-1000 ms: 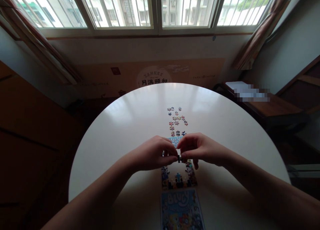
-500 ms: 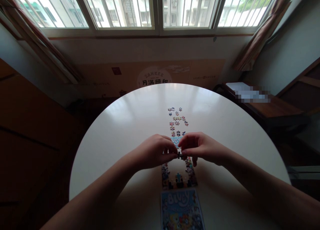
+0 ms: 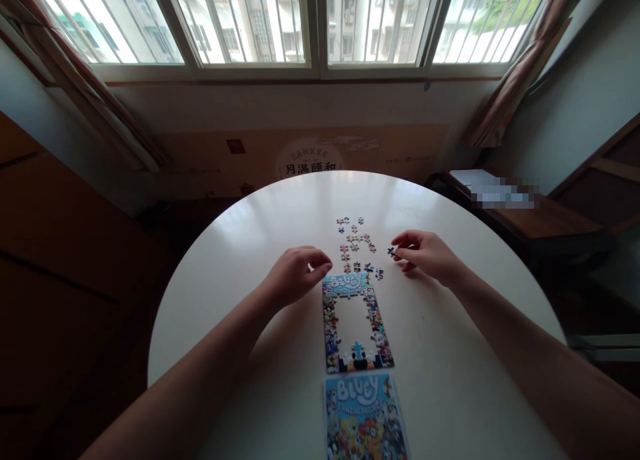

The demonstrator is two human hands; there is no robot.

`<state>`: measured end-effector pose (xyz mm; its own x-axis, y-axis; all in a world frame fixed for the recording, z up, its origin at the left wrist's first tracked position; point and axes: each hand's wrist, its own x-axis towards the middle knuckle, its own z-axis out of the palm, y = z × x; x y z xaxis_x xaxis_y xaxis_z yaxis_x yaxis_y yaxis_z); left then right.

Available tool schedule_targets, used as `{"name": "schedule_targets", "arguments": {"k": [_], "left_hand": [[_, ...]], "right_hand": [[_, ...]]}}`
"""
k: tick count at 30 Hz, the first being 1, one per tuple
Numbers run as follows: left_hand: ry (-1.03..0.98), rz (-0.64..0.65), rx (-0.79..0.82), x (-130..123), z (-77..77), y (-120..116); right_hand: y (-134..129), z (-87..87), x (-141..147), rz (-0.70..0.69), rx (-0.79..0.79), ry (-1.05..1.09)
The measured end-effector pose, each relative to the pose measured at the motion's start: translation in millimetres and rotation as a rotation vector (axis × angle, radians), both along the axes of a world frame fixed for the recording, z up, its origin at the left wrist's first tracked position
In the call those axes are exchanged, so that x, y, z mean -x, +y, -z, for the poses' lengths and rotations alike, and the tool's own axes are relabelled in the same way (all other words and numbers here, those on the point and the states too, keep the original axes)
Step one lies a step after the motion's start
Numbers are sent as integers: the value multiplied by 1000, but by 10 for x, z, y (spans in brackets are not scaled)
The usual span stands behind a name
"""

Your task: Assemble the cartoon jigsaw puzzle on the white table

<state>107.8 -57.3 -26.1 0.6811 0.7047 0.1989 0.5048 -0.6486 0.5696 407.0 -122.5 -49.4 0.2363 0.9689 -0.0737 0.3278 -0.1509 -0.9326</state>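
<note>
My right hand (image 3: pixel 425 257) pinches a small dark puzzle piece (image 3: pixel 391 252) just right of the loose pieces. Left of them, my left hand (image 3: pixel 300 273) hovers above the table with thumb and fingertips pressed together; whether something small is between them cannot be made out. Below the hands lies a partly assembled puzzle (image 3: pixel 330 333), its border joined around an open middle. A blue piece (image 3: pixel 357 350) stands out at the bottom of that opening. Several loose pieces (image 3: pixel 355 247) are spread beyond the puzzle's top edge, and one (image 3: pixel 379 273) rests by its upper right corner.
A colourful picture sheet (image 3: pixel 365 417) with "Bluey" lettering lies at the near edge of view. All this is on a round white table (image 3: pixel 210 267). Behind it are a printed cardboard panel (image 3: pixel 190 153) and windows; a wooden bench (image 3: pixel 555 213) stands at the right.
My hands have parted from above the puzzle. The right one moved right and away with the dark piece; the left one moved left and away. The puzzle's opening is now uncovered.
</note>
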Motion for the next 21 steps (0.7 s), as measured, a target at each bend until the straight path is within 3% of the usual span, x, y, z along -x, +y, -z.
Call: {"name": "schedule_targets", "arguments": {"k": [6, 9, 16, 21], "left_hand": [[-33, -261, -46, 27, 209, 217], [-69, -326, -90, 4, 291, 242], [205, -255, -344, -75, 324, 183], [327, -239, -372, -154, 233, 310]], "right_hand": [[64, 126, -7, 26, 24, -36], [69, 123, -22, 17, 16, -69], [73, 133, 4, 35, -64, -102], [130, 205, 31, 135, -195, -77]]}}
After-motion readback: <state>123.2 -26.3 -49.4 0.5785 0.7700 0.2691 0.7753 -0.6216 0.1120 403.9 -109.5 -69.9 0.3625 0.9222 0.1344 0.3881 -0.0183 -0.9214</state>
